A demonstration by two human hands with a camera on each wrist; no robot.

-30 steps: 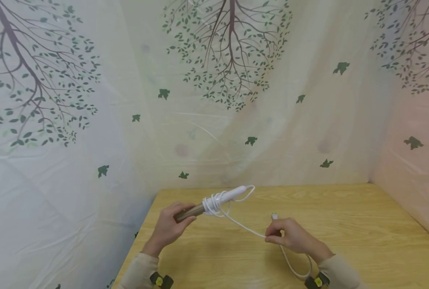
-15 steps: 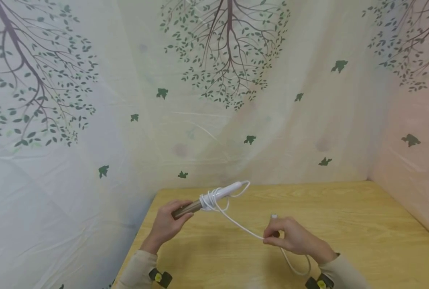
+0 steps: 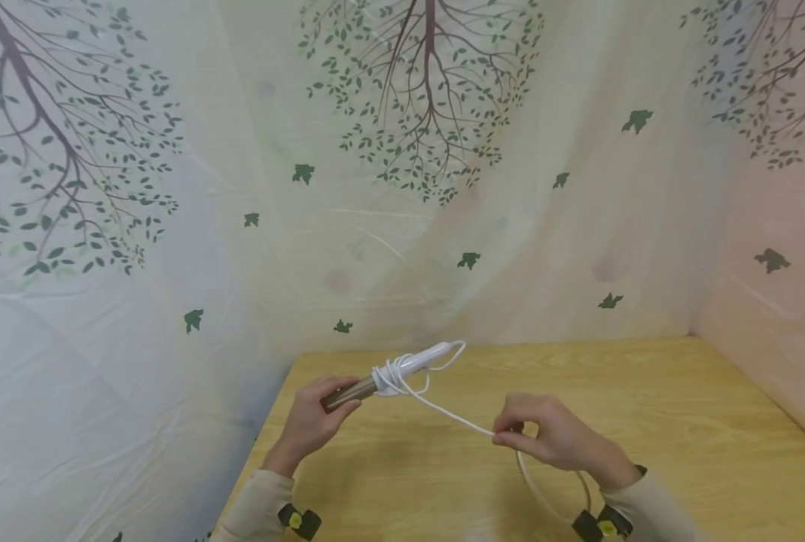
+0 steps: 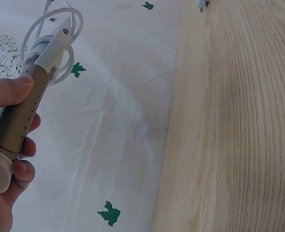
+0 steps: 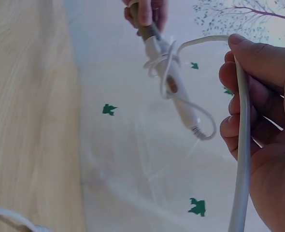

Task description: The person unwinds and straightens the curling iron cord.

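In the head view, our left grip (image 3: 310,418) is holding the styling wand (image 3: 421,361) by its barrel, the handle pointing up and away from that grip. Our right grip (image 3: 551,433) is pinching the white cord (image 3: 458,416) between thumb and fingers; one length is running between the two grips, and a loose loop is hanging below the right one, over the table (image 3: 646,406). From the left wrist, our fingers are curling round the barrel, slack turns of cord are circling the wand just beyond the thumb, and the plug (image 4: 202,5) is showing well apart from this grip; we cannot tell whether it is touching the table. From the right wrist, the cord is passing under our thumb and along the fingers, with the wand showing beyond them. We are judging the cord only partly wound: several turns are sitting round the wand, while the stretch at the right grip is hanging unwound. Whether we are adding or removing turns, we cannot tell.
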